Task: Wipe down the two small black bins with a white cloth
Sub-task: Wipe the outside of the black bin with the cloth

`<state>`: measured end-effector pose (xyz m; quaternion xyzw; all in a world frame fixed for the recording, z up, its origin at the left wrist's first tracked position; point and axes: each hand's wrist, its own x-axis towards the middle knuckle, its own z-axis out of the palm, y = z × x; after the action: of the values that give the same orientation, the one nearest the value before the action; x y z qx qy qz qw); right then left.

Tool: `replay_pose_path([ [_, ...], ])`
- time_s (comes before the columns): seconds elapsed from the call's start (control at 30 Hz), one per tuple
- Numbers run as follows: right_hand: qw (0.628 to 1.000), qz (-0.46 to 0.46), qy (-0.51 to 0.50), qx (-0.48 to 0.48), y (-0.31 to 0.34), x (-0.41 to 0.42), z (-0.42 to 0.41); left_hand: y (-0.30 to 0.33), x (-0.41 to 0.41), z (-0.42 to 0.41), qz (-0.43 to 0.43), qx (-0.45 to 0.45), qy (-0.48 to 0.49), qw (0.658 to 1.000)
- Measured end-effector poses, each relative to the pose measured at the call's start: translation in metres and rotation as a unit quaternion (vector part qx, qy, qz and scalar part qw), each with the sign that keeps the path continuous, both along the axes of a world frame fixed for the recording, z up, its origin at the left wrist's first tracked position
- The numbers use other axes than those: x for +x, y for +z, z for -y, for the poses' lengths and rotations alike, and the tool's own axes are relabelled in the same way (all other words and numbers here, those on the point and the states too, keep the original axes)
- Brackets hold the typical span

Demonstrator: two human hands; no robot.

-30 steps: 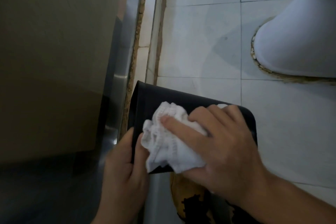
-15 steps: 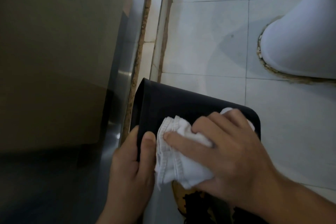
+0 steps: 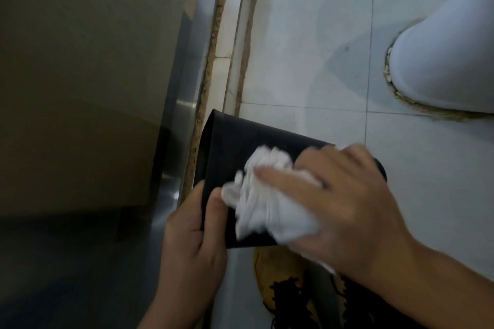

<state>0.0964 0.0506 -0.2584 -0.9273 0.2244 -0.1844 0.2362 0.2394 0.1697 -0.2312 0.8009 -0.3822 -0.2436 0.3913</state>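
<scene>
Crumpled white cloth [image 3: 267, 195] now lower on smooth bin [image 3: 235, 147]

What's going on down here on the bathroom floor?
A person is wiping a small black bin held over the tiled floor. The left hand grips the bin's near edge to steady it, while the right hand presses a crumpled white cloth against its side. Only this one bin is in view. The white base of a toilet stands off to the right.
</scene>
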Motion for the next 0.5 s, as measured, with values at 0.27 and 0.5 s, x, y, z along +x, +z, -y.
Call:
replay_pose_path([
  [0.27, 0.997, 0.009, 0.082, -0.008, 0.002, -0.003, -0.006, 0.001, 0.003, 0.005, -0.021, -0.003, 0.016, 1.0],
  [0.5, 0.999, 0.025, 0.025, 0.0, 0.004, 0.006, -0.003, 0.0, 0.003, 0.008, -0.018, 0.008, 0.023, 1.0],
])
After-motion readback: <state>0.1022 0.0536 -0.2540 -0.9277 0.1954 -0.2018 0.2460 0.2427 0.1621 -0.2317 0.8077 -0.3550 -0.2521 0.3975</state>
